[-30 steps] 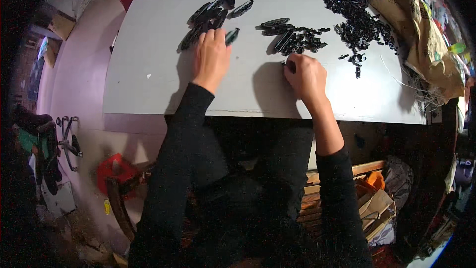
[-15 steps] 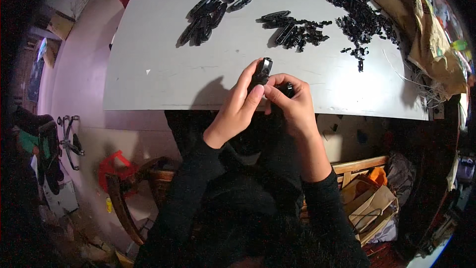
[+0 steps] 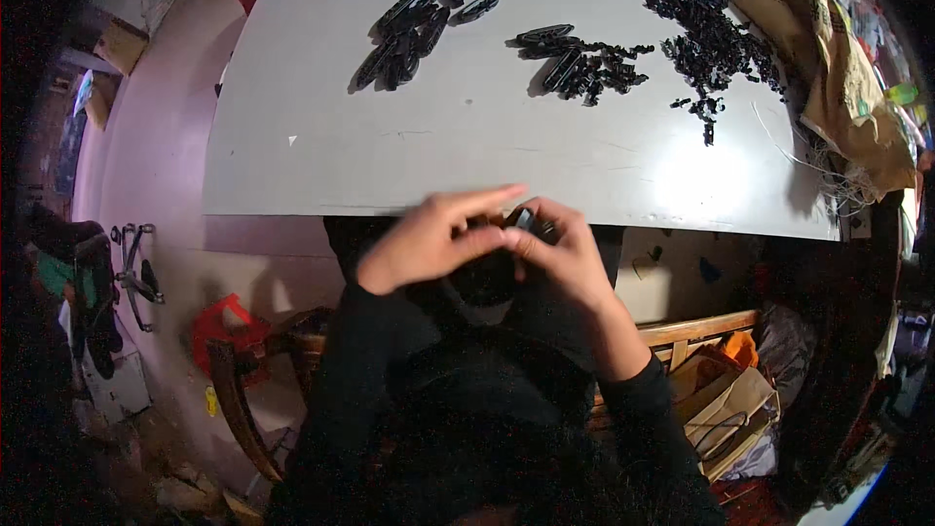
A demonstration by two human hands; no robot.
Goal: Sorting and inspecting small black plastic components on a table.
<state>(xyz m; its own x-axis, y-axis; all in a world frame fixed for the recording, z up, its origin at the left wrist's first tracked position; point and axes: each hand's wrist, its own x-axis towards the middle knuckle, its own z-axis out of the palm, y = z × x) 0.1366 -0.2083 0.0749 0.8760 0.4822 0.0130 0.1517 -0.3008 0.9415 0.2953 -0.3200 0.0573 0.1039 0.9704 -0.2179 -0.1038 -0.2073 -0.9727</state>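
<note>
Both my hands meet just off the table's front edge, above my lap. Pinched in my right hand (image 3: 563, 251) is a small glossy black plastic part (image 3: 526, 220), mostly hidden by the fingers. Beside it, my left hand (image 3: 438, 237) is slightly smeared by motion. Its fingers reach out straight to the right, apart from the thumb, and the thumb tip touches the right hand's fingertips near the part. Nothing shows between the left fingers and thumb.
On the white table (image 3: 331, 156) lie a pile of long black parts (image 3: 399, 44), a mixed group of black parts (image 3: 584, 68) and a larger heap of small black pieces (image 3: 716, 44). A brown paper sack (image 3: 838, 78) and tangled white string (image 3: 845, 180) are at the right.
Both hands have come down toward me from above the table to just off its front edge. The left fingers have straightened away from the black part, which stays in the right hand.
</note>
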